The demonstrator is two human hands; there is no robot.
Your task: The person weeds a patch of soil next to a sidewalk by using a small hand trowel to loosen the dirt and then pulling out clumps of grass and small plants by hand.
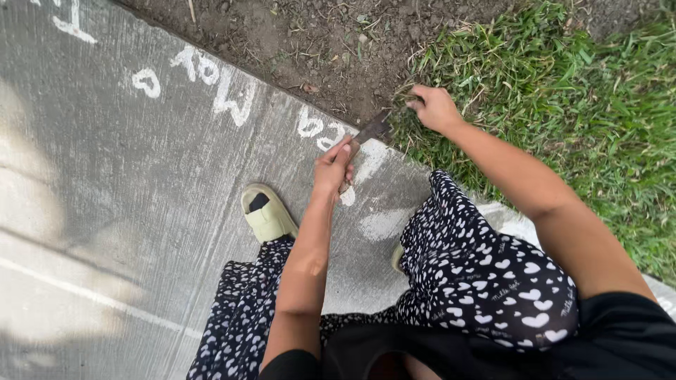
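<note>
My left hand (334, 166) is closed around the handle of a knife whose dark flat blade (373, 129) points up and right toward the edge of the grass. My right hand (434, 108) is closed on a tuft of grass (410, 98) at the border where the lawn meets the concrete. The blade tip lies just left of that tuft. I am crouched, with my knees in a black garment patterned with white hearts (486, 260) below both arms.
A grey concrete slab (141, 197) with white chalk writing fills the left. Bare soil (317, 42) runs along its top edge. Green lawn (584, 105) covers the right. A pale green sandal (266, 214) rests on the concrete.
</note>
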